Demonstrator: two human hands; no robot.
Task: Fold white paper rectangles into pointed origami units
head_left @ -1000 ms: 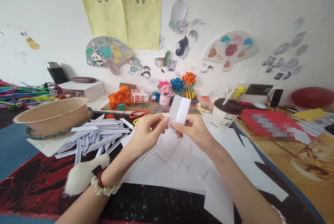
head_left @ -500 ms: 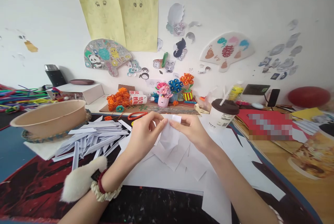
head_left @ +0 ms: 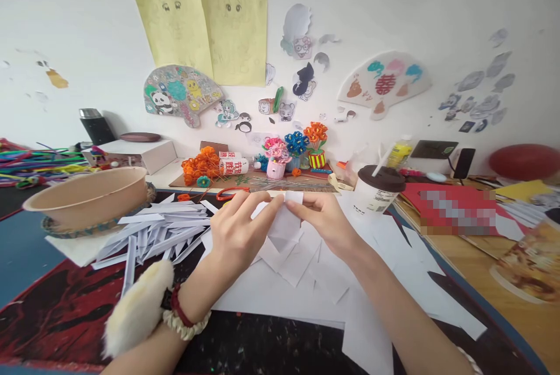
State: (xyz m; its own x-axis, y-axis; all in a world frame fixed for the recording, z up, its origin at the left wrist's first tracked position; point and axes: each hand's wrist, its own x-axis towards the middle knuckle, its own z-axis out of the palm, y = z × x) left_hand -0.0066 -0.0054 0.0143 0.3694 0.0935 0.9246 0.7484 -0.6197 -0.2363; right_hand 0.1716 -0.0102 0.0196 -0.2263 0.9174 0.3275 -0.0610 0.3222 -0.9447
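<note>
My left hand (head_left: 241, 228) and my right hand (head_left: 322, 218) meet over the middle of the desk, both closed on a small white piece of paper (head_left: 284, 228). Its upper edge pokes up between the thumbs, and my left fingers bend over its left side. Fingertips behind the paper are hidden. Under my hands, several loose white paper pieces (head_left: 298, 263) overlap on a large white sheet (head_left: 249, 293). A heap of narrow folded paper strips (head_left: 151, 232) lies left of my left hand.
A beige basin (head_left: 87, 197) stands at the left. Behind my hands are orange-handled scissors (head_left: 231, 191), partly hidden, and pipe-cleaner flowers in pots (head_left: 276, 168). A lidded drink cup (head_left: 377, 194) with a straw stands right of them, near a red packet (head_left: 455, 209).
My left hand has turned over, its back now facing up more, and its fingers cover more of the paper's left side. My right hand keeps its grip. The view shifted slightly.
</note>
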